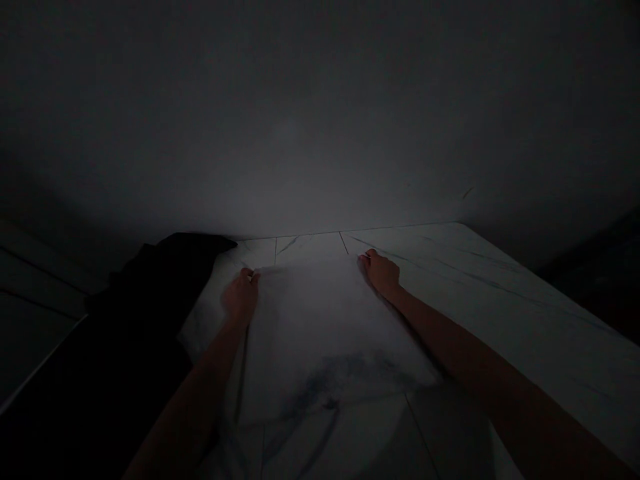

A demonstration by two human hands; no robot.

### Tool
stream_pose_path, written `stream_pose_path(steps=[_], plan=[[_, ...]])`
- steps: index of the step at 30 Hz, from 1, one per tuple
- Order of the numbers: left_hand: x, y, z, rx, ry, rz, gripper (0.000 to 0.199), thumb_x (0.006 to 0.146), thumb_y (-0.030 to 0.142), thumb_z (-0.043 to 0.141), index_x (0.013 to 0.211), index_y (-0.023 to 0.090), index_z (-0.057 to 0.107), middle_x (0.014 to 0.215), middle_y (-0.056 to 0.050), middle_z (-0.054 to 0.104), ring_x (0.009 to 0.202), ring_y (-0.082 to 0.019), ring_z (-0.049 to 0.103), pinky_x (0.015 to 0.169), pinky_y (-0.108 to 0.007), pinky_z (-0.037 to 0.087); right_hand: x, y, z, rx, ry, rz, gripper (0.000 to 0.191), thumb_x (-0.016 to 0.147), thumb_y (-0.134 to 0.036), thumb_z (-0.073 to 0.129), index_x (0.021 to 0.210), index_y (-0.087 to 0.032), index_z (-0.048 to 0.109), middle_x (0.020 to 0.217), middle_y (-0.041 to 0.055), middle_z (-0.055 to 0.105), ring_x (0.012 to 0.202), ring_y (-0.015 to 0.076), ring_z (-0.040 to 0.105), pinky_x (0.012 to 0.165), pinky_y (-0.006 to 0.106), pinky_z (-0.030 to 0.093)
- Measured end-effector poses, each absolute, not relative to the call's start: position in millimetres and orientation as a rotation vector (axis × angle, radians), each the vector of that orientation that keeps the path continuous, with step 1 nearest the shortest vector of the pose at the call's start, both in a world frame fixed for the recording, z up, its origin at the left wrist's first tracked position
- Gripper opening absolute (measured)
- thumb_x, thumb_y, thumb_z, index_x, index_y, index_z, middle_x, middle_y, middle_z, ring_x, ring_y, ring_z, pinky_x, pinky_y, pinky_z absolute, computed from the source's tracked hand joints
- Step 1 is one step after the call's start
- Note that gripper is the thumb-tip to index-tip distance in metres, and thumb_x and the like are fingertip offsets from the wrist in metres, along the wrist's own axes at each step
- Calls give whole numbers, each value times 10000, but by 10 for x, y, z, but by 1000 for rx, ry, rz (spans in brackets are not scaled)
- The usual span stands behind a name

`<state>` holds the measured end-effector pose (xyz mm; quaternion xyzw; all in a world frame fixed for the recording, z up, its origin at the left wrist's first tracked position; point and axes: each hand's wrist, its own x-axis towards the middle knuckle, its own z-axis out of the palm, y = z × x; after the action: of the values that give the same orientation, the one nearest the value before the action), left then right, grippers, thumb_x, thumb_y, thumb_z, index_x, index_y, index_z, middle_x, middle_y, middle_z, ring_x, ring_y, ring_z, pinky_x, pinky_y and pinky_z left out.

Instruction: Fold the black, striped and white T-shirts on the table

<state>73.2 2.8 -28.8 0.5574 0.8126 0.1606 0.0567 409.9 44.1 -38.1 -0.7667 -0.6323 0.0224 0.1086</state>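
Observation:
A thin white sheet (315, 313) lies spread on the marble-patterned surface, its near part looking see-through over the dark veins. Whether it is plastic, cloth or paper I cannot tell in this dim light. My left hand (241, 295) pinches its far left corner between thumb and fingers. At the far right corner, my right hand (381, 272) is closed on the sheet's edge in the same way. Both forearms reach forward along the sheet's sides.
The marble-patterned surface (480, 287) has thin dark joint lines and meets a plain grey wall (310, 133) at the back. A black cloth (130, 347) is heaped along the left side. The right edge of the surface slopes toward a dark area.

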Motion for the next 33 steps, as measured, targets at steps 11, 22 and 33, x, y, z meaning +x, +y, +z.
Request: stream_pose_path(steps=[11, 22, 33], plan=[[994, -145, -310, 2543, 2086, 695, 453, 958, 230, 428, 1395, 145, 509, 1502, -150, 472, 1402, -322, 398, 1146, -484, 326, 3776, 201, -244, -1947, -2245, -118, 550, 1019, -444, 323, 1512, -212, 400, 1606, 138, 310, 1459, 333, 295, 1153, 533, 299], [969, -109, -566, 2482, 2128, 314, 615, 979, 547, 408, 1531, 278, 371, 1611, -179, 287, 1485, -374, 261, 1141, -635, 243, 3738, 209, -420, -1975, -2375, 129, 621, 1008, -601, 283, 1569, -335, 263, 1661, 117, 149, 1511, 361, 135, 1125, 708, 160], [1445, -987, -534, 2758, 1786, 222, 556, 970, 218, 353, 1520, 147, 388, 1582, -176, 351, 1469, -352, 307, 1167, -576, 263, 2830, -1097, -363, -1644, -2391, 113, 552, 1034, -319, 245, 1562, -166, 302, 1625, 136, 254, 1495, 299, 240, 1194, 613, 120]])
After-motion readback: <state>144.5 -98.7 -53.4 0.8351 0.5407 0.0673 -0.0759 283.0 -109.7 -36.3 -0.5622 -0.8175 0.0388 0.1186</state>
